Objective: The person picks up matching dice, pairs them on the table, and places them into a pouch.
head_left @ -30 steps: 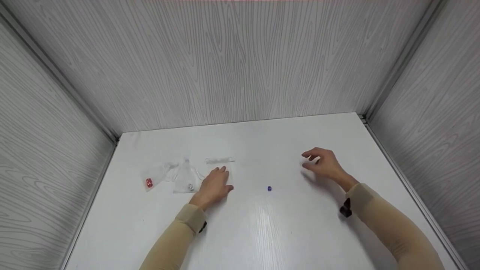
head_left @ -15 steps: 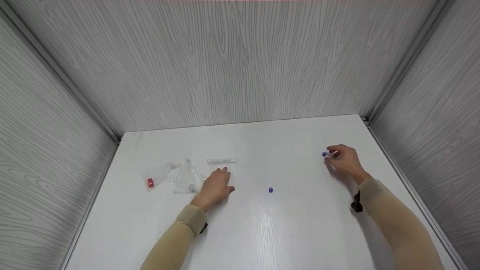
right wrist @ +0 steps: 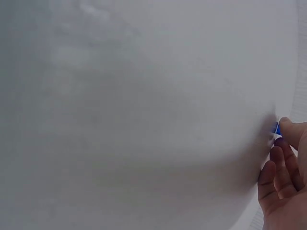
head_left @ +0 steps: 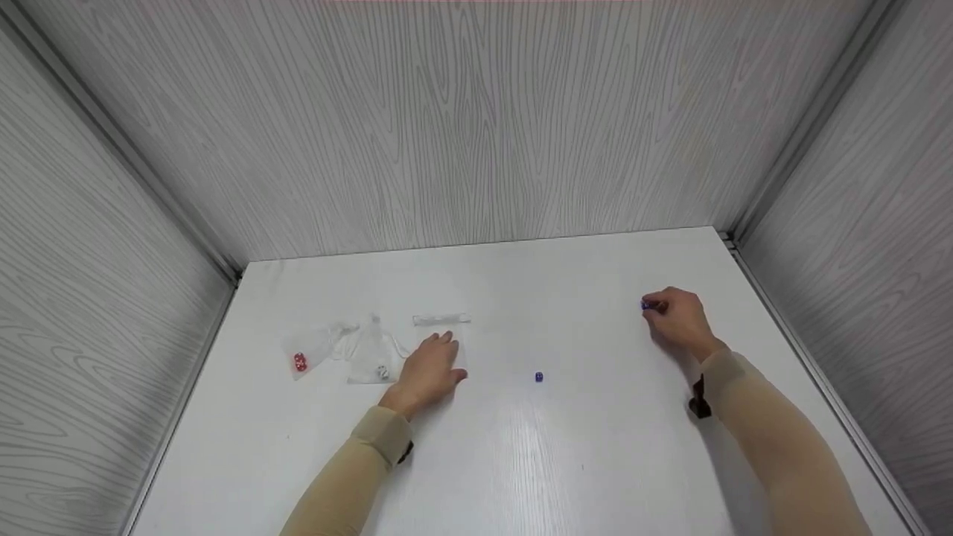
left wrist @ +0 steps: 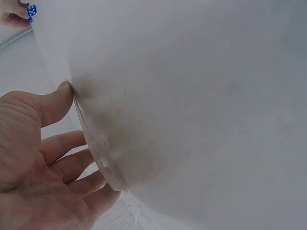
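At the right of the table in the head view, my right hand [head_left: 677, 320] pinches a small blue die [head_left: 645, 305] between thumb and fingers. The right wrist view shows that die as a bit of blue [right wrist: 277, 128] at the thumb tip. My left hand [head_left: 426, 372] lies with relaxed, spread fingers on a flat clear bag [head_left: 461, 351], covering much of it. In the left wrist view its fingertips touch the bag's edge [left wrist: 98, 153]. A second blue die [head_left: 539, 377] lies loose on the table between the hands.
Left of my left hand lies a clear drawstring bag [head_left: 366, 357] with a white die [head_left: 383, 371] inside. Farther left is another clear bag [head_left: 316, 344] holding red dice [head_left: 300, 362]. A clear rolled strip [head_left: 441, 319] lies beyond my left fingertips. Grey wood-grain panels [head_left: 476, 126] enclose the table.
My right hand has moved right to the far blue die, and its fingers have closed on it. The left hand stays in place on the clear bag.
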Demonstrator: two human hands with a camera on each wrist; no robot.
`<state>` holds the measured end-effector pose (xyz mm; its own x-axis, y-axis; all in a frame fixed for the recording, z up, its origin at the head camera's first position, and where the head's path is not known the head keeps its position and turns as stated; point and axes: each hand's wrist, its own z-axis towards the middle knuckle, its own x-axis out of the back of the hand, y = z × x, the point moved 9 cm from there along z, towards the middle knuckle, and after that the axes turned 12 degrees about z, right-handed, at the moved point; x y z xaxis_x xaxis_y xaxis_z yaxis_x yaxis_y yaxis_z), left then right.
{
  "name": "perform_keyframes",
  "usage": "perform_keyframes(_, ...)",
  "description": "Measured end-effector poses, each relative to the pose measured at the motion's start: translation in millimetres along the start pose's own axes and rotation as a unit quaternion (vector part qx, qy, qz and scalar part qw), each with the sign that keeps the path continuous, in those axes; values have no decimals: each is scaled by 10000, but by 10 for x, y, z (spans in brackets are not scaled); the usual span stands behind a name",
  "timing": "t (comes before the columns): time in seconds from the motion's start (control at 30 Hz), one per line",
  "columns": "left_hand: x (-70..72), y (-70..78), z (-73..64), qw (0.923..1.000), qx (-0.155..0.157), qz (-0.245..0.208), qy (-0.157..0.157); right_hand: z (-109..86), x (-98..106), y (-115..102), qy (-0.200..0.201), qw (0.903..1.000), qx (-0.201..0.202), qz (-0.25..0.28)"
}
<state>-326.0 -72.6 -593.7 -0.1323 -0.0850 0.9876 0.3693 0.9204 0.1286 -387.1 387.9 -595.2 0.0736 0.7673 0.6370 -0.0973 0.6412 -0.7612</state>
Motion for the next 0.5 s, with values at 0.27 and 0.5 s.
perform_keyframes(0.27, 7, -8, 9, 9998, -122, 68, 108, -26, -39, -57, 182, 9980, 563, -226)
perform_keyframes(0.5, 12, -14, 34, 9998, -116, 98, 149, -65, -187, -220, -72, 9992, 384, -13)
